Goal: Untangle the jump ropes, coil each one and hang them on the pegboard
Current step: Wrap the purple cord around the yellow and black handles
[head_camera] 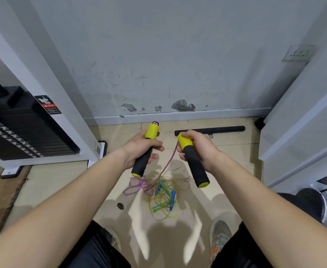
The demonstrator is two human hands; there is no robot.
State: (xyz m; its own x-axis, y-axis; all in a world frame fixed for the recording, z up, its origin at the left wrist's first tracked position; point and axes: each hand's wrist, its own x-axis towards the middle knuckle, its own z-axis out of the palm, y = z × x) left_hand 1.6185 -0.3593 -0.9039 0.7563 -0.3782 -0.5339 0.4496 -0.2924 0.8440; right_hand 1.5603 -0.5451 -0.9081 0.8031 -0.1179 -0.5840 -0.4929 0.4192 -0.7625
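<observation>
My left hand [139, 149] grips one yellow-and-black foam jump rope handle [151, 131], held upright above the floor. My right hand [199, 147] grips the matching handle [194, 167], tilted down to the right. A purple rope [168, 163] hangs from the right handle down to purple loops [133, 187] on the floor. Beside those loops lies a tangle of yellow-green rope [164, 211] with blue handles [172, 197] and a green handle [158, 206]. No pegboard is in view.
A black bar [216, 129] lies on the tiled floor along the grey wall. A weight-stack machine [19, 128] with a white frame stands at the left, white panels at the right. My shoes [219, 240] and knees are at the bottom edge.
</observation>
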